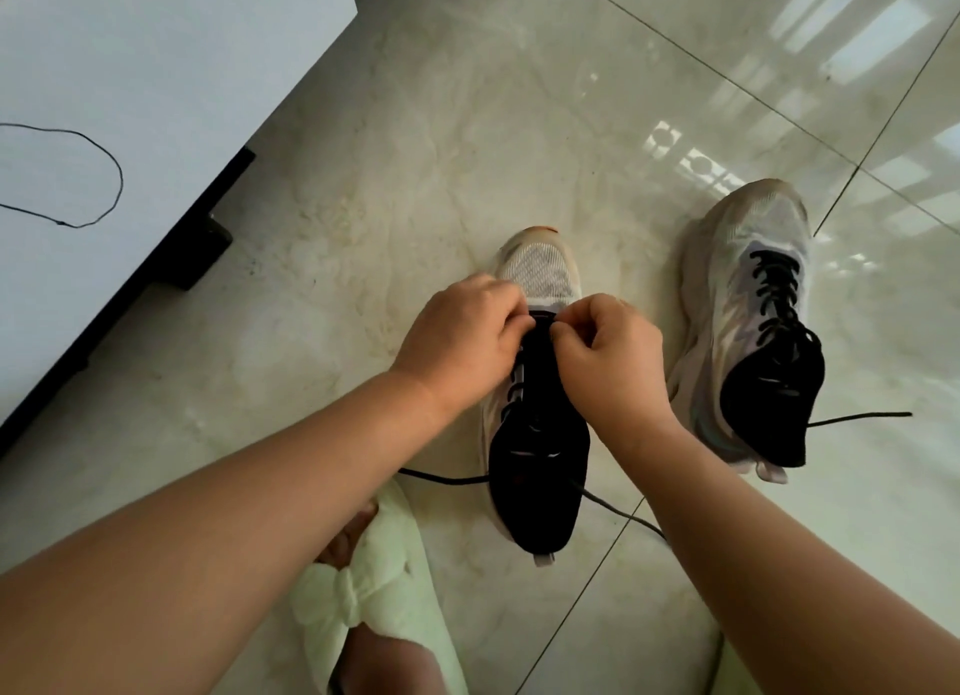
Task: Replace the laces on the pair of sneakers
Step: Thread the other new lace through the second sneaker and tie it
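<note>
Two white mesh sneakers with black tongues stand on the tiled floor. The near sneaker (537, 465) is in the middle, toe pointing away from me. My left hand (465, 335) and my right hand (610, 351) meet over its lowest eyelets, fingers curled and pinching the black lace (618, 512), whose loose ends trail out by the heel on both sides. The other sneaker (753, 330) stands to the right, laced in black, with a lace end (857, 418) lying out to the right.
A white table (130, 96) with a dark leg fills the upper left; a thin black cord (111, 174) loops on it. A pale green slipper (374, 580) on a foot is at the bottom centre. Glossy floor tiles (519, 122) stretch beyond.
</note>
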`<action>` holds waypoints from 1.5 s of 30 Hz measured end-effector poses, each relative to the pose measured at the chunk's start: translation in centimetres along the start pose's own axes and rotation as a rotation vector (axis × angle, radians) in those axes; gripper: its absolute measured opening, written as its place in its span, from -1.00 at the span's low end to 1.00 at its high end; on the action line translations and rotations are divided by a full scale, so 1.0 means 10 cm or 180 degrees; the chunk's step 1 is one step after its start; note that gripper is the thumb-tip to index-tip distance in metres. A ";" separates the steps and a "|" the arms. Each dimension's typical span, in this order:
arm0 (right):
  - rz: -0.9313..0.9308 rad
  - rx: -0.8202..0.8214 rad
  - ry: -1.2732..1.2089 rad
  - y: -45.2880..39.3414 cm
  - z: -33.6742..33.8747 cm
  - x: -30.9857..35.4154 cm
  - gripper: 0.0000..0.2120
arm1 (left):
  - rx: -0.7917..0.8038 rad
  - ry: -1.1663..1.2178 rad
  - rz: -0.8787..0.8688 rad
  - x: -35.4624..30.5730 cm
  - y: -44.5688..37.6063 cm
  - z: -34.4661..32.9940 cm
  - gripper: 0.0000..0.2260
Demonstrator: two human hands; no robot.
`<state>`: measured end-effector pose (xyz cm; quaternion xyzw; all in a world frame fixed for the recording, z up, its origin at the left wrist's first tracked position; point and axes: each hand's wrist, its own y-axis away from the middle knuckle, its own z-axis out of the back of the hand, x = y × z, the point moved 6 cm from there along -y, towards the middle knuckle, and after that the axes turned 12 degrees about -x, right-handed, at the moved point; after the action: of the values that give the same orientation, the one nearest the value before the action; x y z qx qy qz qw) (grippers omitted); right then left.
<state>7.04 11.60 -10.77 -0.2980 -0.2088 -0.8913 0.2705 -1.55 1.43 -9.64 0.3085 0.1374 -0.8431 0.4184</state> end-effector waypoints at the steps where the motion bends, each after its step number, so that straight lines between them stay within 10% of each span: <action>1: 0.0000 0.0006 -0.0121 0.01 0.00 -0.01 -0.93 | -0.0178 0.0101 0.0140 0.03 0.03 0.02 -0.90; 12: -0.0454 -0.0262 -0.1061 0.13 -0.01 -0.14 -0.86 | -0.0908 0.0726 0.0929 0.24 0.34 0.05 -0.91; 19: -0.0047 0.0112 -0.0765 0.18 0.07 -0.03 -0.92 | -0.0620 0.0564 0.0367 0.14 0.38 0.15 -0.91; 28: -0.0085 0.0069 -0.0292 0.24 0.02 0.01 -0.94 | -0.0367 0.0308 0.0677 0.07 0.38 0.07 -0.95; 36: -0.0786 0.0330 -0.1392 0.28 0.02 -0.14 -0.89 | 0.0071 0.1032 0.1457 0.20 0.33 0.04 -0.93; 45: -0.0706 0.0749 -0.0763 0.20 -0.04 -0.11 -0.93 | 0.0283 -0.0322 0.0898 -0.01 0.29 -0.04 -0.96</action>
<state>8.79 10.27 -11.34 -0.3435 -0.3738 -0.8432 0.1768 0.93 -0.04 -9.83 0.3001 0.0340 -0.7957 0.5251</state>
